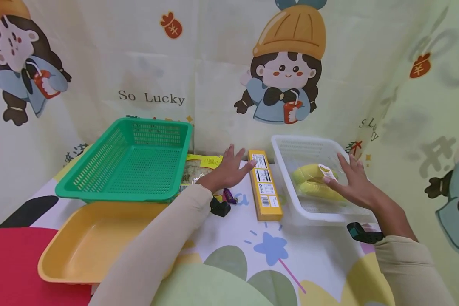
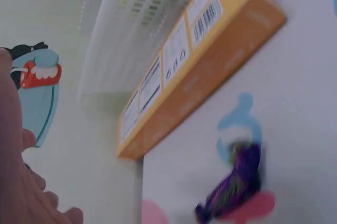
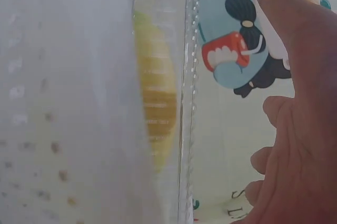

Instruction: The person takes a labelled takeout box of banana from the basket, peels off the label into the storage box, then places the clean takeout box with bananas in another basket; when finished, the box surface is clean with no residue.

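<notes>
I see the left hand spread flat, empty, on the counter between snack packet and yellow box. Right hand open over corn pack inside white basket.

We take this for a staged tabletop recording booth: a cartoon "So Lucky" curtain closes in the back and sides of a table under a matching printed cloth, with sorting baskets before the curtain.
</notes>
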The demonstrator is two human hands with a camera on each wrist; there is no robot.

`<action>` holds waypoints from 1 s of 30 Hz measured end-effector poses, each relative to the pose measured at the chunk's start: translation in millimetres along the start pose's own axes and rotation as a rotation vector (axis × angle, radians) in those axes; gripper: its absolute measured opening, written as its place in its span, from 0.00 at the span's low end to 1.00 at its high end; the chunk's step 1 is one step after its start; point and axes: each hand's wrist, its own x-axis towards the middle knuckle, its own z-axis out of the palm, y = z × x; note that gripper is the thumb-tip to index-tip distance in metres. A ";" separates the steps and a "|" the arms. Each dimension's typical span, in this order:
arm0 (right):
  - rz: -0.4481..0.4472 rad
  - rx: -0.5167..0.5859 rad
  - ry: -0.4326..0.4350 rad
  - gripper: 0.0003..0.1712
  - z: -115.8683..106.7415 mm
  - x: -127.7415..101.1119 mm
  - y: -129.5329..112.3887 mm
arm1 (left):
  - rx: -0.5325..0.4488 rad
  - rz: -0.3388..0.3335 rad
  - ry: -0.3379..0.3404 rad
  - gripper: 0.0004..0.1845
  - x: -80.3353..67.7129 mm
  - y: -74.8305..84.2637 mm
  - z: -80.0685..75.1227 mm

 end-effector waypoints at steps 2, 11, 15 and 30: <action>-0.002 0.014 0.003 0.54 -0.2 -3.0 4.8 | -0.074 0.033 0.013 0.41 2.4 5.7 7.4; 0.004 0.091 0.043 0.52 -0.1 -17.3 30.4 | -0.311 0.102 0.102 0.40 7.9 34.7 46.0; -0.010 0.121 0.078 0.53 4.5 -18.5 34.9 | -0.352 0.207 0.118 0.40 8.4 46.4 60.0; 0.001 0.127 0.131 0.51 16.0 -22.5 50.3 | -0.175 0.237 -0.012 0.53 7.9 85.0 84.2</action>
